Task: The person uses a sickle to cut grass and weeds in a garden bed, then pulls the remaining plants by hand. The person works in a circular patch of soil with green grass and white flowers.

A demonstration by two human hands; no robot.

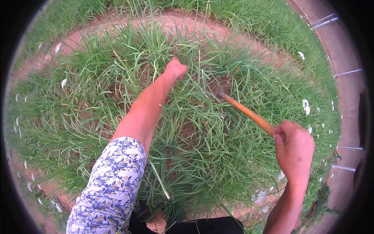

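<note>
My left hand [177,69] reaches far into a patch of long, narrow-leaved plants resembling garlic chives [210,128]. It is curled closed low among the leaves, its fingers mostly hidden, so what it grips cannot be made out. On the right, my right hand [295,147] is wrapped around the wooden handle [249,112] of a tool. The handle slants up and left to a dark end beside a patch of bare soil [220,85]; any blade there is hidden by leaves and earth.
A strip of reddish soil [191,24] curves behind the patch, with more green rows beyond it. White flower heads [306,106] stand at both sides. Along the far right runs a pale path [343,117] with thin metal rods [324,22]. One pale cut stalk [159,181] lies near my left sleeve.
</note>
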